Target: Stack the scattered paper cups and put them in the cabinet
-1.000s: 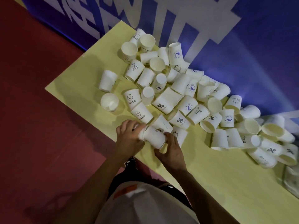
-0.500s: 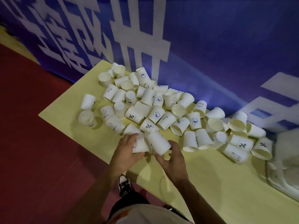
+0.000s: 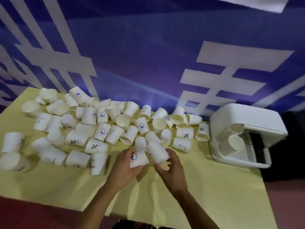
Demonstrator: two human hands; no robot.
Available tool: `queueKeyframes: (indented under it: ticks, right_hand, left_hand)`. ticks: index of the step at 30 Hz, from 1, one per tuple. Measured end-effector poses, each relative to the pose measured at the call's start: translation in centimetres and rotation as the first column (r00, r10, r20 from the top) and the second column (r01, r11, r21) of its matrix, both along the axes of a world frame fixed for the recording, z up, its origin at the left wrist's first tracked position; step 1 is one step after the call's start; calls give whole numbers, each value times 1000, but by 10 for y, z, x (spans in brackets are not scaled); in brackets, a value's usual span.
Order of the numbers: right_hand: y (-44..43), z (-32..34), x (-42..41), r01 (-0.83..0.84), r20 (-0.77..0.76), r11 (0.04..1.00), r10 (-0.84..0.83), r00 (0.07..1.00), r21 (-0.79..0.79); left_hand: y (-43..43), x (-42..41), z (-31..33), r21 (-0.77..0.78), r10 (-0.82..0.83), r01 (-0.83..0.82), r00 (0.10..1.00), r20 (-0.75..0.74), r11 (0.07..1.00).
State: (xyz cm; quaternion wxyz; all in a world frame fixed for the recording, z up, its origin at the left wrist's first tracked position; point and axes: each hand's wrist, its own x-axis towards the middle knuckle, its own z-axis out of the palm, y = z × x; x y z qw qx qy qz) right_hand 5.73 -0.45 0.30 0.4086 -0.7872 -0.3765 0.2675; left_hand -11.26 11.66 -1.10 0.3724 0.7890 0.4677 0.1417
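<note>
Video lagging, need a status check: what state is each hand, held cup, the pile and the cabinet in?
Left hand: grips purple-logo white paper cup.
Right hand: grips plain white paper cup, not nested yet.
Scattered white paper cups: lying unstacked on yellow table.
White plastic cabinet: front open, stacked cups inside.

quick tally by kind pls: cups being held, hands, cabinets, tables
held cups: 2, the logo cup in the left hand and the plain cup in the right hand
hands: 2
cabinet: 1
table: 1
total: 6
The loose cups in the pile overlap too much for an exact count.
</note>
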Motion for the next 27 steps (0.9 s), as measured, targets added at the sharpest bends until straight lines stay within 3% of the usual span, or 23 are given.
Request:
queueKeyframes:
  ticks: [6,11,17,27]
  right_hand:
    - [-38,16,46,233,68,972,-231,970,-22]
    - [-61,29,90,389,18,921,-390,921,31]
    - [-93,27,154,404,-41,913,-402,915,51]
    - [-140,20,263,388,-47,921,-387,921,30]
  left_hand:
    - [-13,69,-1,-70,-128,135,987,99,988]
    - [-35,119,6,-43,-258,262,962,84,964]
    - [-65,180,12,-16,-229,230,971,68,973]
    - [-144,260,12,-142,33,-15,992,123,990]
